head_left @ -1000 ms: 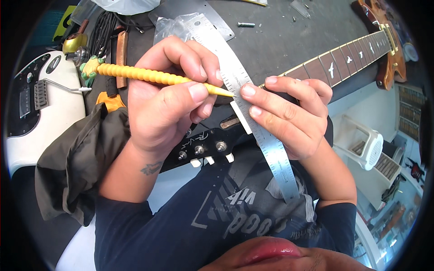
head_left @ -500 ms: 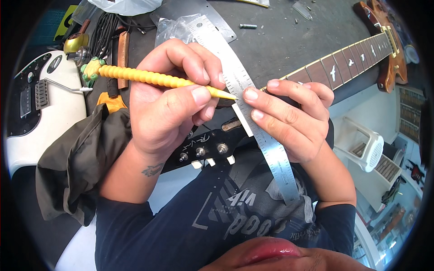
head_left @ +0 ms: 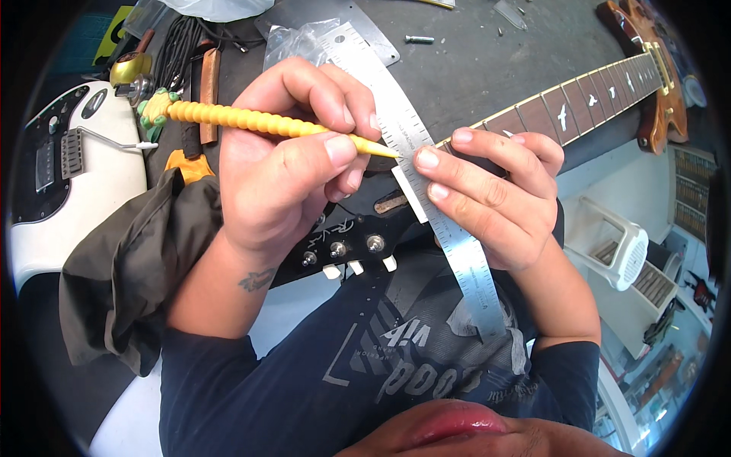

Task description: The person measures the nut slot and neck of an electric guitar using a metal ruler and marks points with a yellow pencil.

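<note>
My left hand (head_left: 285, 164) is closed round a yellow ribbed pen (head_left: 244, 118) with a green and yellow animal-shaped top. Its point rests on or just above a steel ruler (head_left: 365, 72). With thumb and fingertips, my right hand (head_left: 495, 194) grips the ruler where it crosses the guitar. Beside the ruler's left edge shows a white strip (head_left: 410, 194), seemingly the guitar's nut. Below it lies the black headstock (head_left: 358, 236) with metal posts and white tuner buttons. The inlaid fretboard (head_left: 571, 114) runs off to the upper right, partly hidden by my right hand.
A white electric guitar (head_left: 106, 175) and a dark cloth (head_left: 145, 259) lie at the left. Cables, a wooden-handled tool (head_left: 209, 91) and clear plastic (head_left: 293, 49) are behind my left hand. A loose screw (head_left: 419, 39) sits on the dark bench. A white stool (head_left: 609, 240) stands at the right.
The pen's tip has shifted slightly, away from me. Both hands and the ruler have moved a little to the right in the picture; both grips stay the same.
</note>
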Demonstrator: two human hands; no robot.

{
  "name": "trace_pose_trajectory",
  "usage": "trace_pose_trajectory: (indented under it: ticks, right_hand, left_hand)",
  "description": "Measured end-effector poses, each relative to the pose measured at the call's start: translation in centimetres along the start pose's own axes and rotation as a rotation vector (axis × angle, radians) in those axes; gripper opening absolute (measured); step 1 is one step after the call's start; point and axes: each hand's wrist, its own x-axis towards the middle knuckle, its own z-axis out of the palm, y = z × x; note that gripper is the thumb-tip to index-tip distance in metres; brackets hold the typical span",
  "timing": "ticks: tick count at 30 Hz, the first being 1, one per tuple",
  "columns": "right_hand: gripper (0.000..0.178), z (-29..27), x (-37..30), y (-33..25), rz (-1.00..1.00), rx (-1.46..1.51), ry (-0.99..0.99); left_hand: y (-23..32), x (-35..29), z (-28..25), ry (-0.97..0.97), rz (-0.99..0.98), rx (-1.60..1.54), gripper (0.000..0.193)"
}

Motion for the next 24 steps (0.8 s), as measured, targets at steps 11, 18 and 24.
trace_pose_trajectory:
  ticks: [11,18,24]
  right_hand:
    - [0.011,-0.35,-0.1,0.22,-0.019,0.018,-0.008]
    - [0.01,-0.38,-0.29,0.45,-0.013,0.033,-0.002]
    - [0.009,-0.48,-0.06,0.13,-0.009,0.025,-0.026]
  left_hand:
    - [-0.08,0.03,-0.03,-0.046,-0.002,0.046,0.015]
    - [-0.09,0.11,0.02,-0.05,-0.024,0.046,0.016]
    - [-0.08,0.0,0.17,0.012,0.001,-0.005,0.015]
